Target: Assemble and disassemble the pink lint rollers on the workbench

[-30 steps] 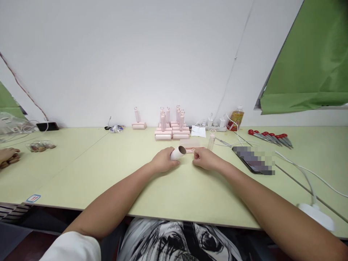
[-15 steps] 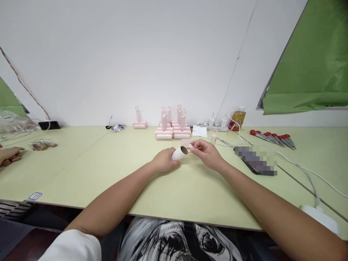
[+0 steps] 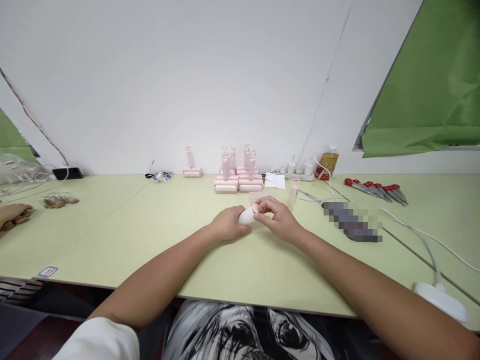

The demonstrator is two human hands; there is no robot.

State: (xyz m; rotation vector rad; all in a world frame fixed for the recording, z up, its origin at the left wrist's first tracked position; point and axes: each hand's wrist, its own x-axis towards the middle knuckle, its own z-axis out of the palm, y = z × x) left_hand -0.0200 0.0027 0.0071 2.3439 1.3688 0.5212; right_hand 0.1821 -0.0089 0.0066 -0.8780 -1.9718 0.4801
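Note:
My left hand point(image 3: 229, 223) is closed around a white lint roll point(image 3: 245, 216), which tilts up to the right. At the roll's upper right end, my right hand point(image 3: 278, 218) pinches a small pale pink end cap point(image 3: 255, 207) against the opening, partly covering it. Whether the cap is seated inside cannot be made out. Just behind my right hand lies a pale pink roller cover point(image 3: 258, 196), partly hidden by the fingers. A pink handle point(image 3: 293, 194) with a loop at its top stands to the right of that hand.
Several pink lint rollers point(image 3: 238, 186) stand near the wall, one more point(image 3: 192, 172) to their left. A power strip point(image 3: 300, 176), drink bottle point(image 3: 327, 163), red-topped tools point(image 3: 375, 190) and phone point(image 3: 350, 222) lie rightward. Another person's hand point(image 3: 14, 215) rests at far left.
My right hand has brought the small pink cap onto the roll's end, which was open before. My left hand still grips the roll, nearly in place.

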